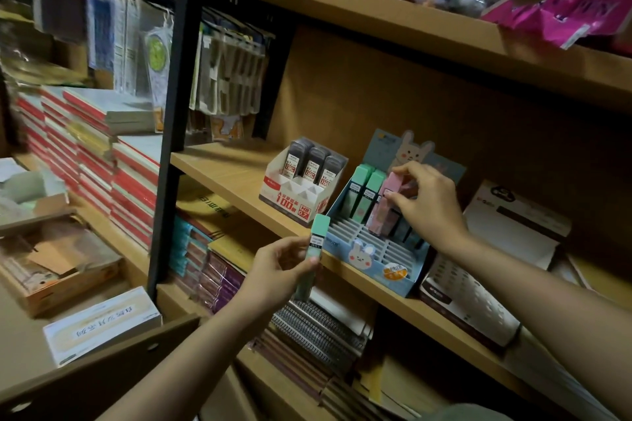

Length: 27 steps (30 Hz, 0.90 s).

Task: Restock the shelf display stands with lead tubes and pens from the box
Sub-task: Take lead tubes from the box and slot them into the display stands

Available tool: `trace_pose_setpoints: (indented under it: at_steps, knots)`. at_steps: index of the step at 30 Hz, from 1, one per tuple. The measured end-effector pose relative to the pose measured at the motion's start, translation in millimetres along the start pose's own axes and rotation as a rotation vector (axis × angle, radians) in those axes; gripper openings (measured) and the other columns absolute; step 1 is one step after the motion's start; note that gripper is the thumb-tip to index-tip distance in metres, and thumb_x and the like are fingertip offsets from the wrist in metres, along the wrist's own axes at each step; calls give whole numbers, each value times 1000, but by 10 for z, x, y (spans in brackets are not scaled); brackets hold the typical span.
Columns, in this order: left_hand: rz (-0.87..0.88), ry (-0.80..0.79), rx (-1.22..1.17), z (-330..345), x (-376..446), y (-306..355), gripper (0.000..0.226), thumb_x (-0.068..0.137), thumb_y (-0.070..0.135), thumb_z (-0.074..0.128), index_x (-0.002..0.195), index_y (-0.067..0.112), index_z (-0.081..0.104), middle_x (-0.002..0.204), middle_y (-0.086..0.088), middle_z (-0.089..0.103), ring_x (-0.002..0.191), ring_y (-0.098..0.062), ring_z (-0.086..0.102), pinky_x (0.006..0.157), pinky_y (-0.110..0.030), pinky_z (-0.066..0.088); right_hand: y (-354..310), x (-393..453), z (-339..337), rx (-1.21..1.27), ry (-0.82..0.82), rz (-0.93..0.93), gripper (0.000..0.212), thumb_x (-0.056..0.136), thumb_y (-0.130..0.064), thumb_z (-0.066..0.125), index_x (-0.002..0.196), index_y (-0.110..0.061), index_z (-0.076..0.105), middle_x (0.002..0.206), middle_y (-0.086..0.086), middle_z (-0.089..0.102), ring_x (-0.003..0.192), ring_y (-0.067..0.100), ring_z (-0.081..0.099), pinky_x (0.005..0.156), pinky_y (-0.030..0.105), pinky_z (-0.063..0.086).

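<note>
**Seating a pink tube in the bunny stand**

The right hand pinches a pink tube near its top, thumb and fingertips curled round it, with the tube's lower end down among the slots of the blue stand. The stand sits at the front edge of the middle shelf, tilted back. To do this well, I judge the tube should be lined up with one slot divider and slid down along the stand's slope until it bottoms out beside the two green tubes already standing in the back row; letting go early could let it lean across neighbouring slots.

The left hand holds a spare green tube upright, fingers wrapped round its lower half, just in front of the shelf edge and to the left of the stand, ready to go in next.

Both forearms reach up and forward from the lower frame, the right wrist bent down over the stand, the left wrist nearly straight. A white stand of dark tubes sits just left of the blue one.
</note>
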<state>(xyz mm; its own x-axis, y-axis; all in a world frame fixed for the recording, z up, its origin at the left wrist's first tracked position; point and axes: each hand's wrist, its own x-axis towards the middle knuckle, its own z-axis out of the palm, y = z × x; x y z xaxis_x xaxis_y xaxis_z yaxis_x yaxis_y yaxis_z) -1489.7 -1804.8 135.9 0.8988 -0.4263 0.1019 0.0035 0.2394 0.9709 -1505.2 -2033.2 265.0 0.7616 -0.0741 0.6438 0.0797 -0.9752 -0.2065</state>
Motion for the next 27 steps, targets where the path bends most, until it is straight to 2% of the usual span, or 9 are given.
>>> trace_pose_setpoints:
  at_steps: [5,10,12,14,17,19,23,25,27]
  knots:
    - [13,-8,-28,4,9,-22,28,88,8,63,114,19,64,97,0,71,87,-15,72,82,-39,60,-40,55,30,-23,5,-20,37,79,-10,80,113,-14,67,104,-3,57,92,15,58,87,34,54]
    - [7,-1,-50,17,25,-19,28,88,9,63,114,21,65,105,-6,69,89,-20,72,85,-46,58,-2,13,26,-14,38,-4,36,77,-12,81,111,-13,67,105,-1,60,92,14,59,83,30,54]
    - [-1,17,-63,42,29,-20,28,89,7,63,113,21,66,101,-8,68,89,-24,72,86,-48,57,1,-5,63,-13,53,5,36,77,-13,82,110,-12,67,106,2,62,86,10,59,78,21,52]
    - [-16,23,-49,62,26,-27,28,89,8,64,113,21,67,99,-8,67,93,-26,70,88,-48,57,4,-24,114,-27,40,16,36,77,-14,82,110,-10,67,106,3,62,84,10,59,78,22,54]
    - [-14,24,22,54,23,-40,25,88,14,67,111,22,68,105,-12,66,101,-25,65,86,-39,56,22,-77,192,-59,33,-1,38,77,-15,82,111,-7,68,108,3,59,91,16,60,86,34,56]
    - [-10,31,21,35,23,-30,23,86,14,69,108,21,69,104,-10,68,100,-21,65,81,-33,56,36,-110,230,-101,56,-22,40,77,-16,82,113,-5,68,111,3,54,94,15,55,89,34,55]
    - [-12,39,-19,22,23,-13,21,84,13,70,104,21,70,99,-6,71,96,-15,68,80,-30,57,12,-111,220,-155,36,-8,47,80,-18,79,122,-3,64,114,4,49,96,15,52,93,37,54]
    - [5,41,-17,37,18,-4,20,83,13,72,101,23,71,95,-2,72,93,-11,69,73,-23,55,-43,-120,192,-96,25,-27,54,83,-18,77,132,-5,58,115,0,45,95,11,50,95,33,53]
    - [26,49,-22,59,24,8,19,82,13,72,99,24,71,92,0,73,91,-10,69,71,-21,54,-135,-173,161,45,16,-63,59,88,-17,72,142,-12,49,113,-4,45,81,8,53,86,21,52]
